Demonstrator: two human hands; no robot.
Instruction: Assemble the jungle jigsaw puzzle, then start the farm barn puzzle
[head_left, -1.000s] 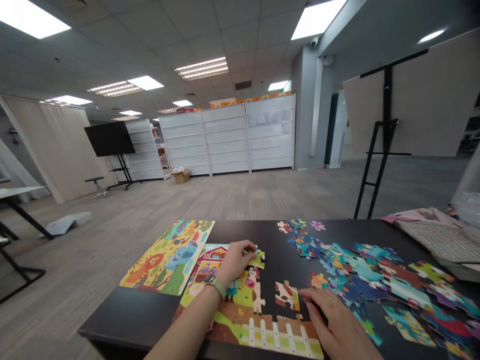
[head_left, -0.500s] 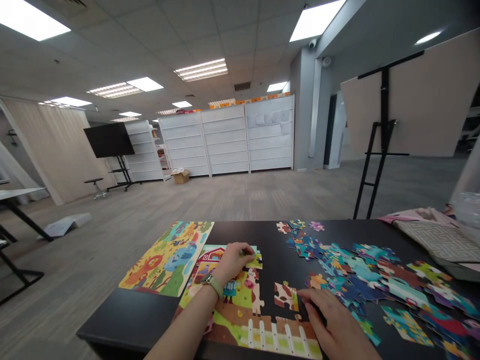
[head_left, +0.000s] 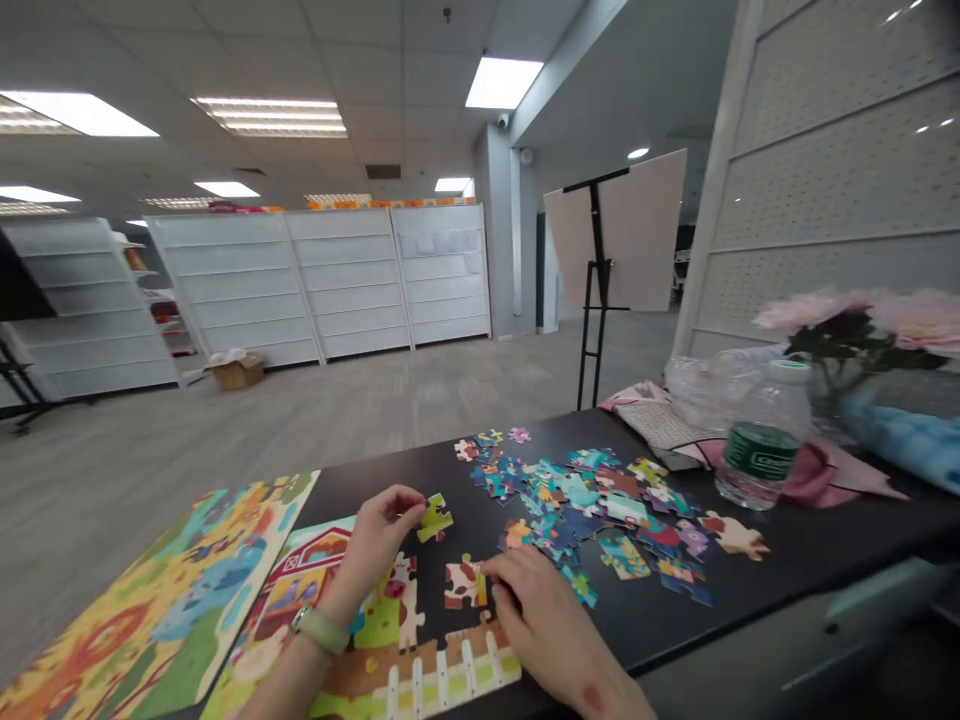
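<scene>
My left hand (head_left: pixel 386 528) pinches a green puzzle piece (head_left: pixel 435 518) between thumb and fingers, just right of the partly joined farm puzzle (head_left: pixel 375 640). That puzzle shows a red barn, a cow's head and a white fence along its lower edge. At the right side of a brown-and-white puzzle piece (head_left: pixel 460 586), the curled thumb and index finger of my right hand (head_left: pixel 536 610) grip its edge. This piece lies on the black table, inside the gap above the fence. My left forearm covers part of the farm puzzle.
A finished animal puzzle (head_left: pixel 172 590) lies on the left. Loose puzzle pieces (head_left: pixel 577 490) are heaped to the right, with a brown-and-white piece (head_left: pixel 735 535) at the far side. Beyond stand a water bottle (head_left: pixel 765 440), a pink cloth (head_left: pixel 832 470) and pink flowers (head_left: pixel 900 320).
My view has swung right, bringing the bottle and flowers into sight. My left hand has lifted the green piece away from the farm puzzle, to the right. My right hand stays by the brown-and-white piece.
</scene>
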